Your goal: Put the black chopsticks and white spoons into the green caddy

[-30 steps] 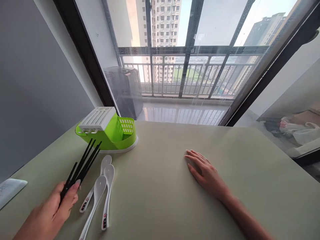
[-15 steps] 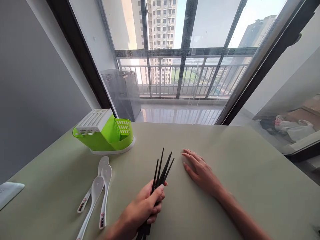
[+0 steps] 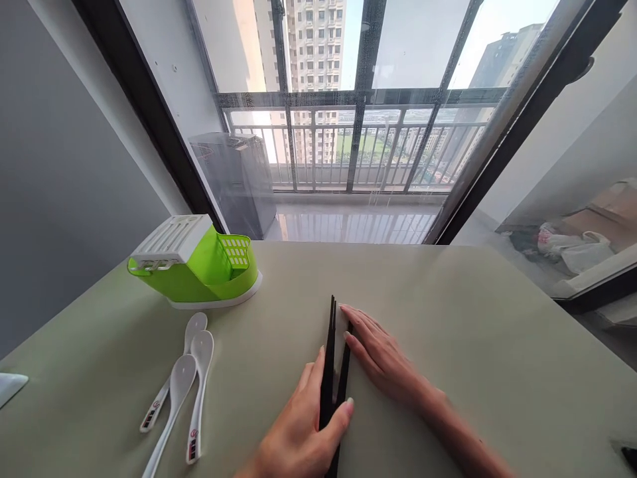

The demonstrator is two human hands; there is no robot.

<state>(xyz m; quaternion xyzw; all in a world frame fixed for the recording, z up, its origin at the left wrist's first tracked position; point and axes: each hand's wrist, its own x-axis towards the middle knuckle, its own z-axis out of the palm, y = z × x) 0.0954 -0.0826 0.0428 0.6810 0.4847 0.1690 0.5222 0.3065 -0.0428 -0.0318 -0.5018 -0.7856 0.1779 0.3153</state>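
Note:
A bundle of black chopsticks (image 3: pixel 327 382) points away from me over the table, its thin tips at the far end. Around its near part is my left hand (image 3: pixel 301 431), fingers along the left side and thumb across from the right. One chopstick on the right angles away from the others. Against that chopstick's far part rest the fingertips of my right hand (image 3: pixel 381 358), which is stretched out low over the tabletop. How many sticks are in the bundle is hard to make out.
Three white spoons (image 3: pixel 182 375) lie overlapping at left. Behind them stands a green utensil holder (image 3: pixel 219 290) with a white slotted top. A white object (image 3: pixel 10 385) shows at the table's left edge. Glass doors with dark frames rise beyond the pale green table (image 3: pixel 448 299).
The spread chopsticks have come closer together, and my left hand has loosened and shifted right. My right hand has moved left until its fingers touch a chopstick. The view has turned slightly right.

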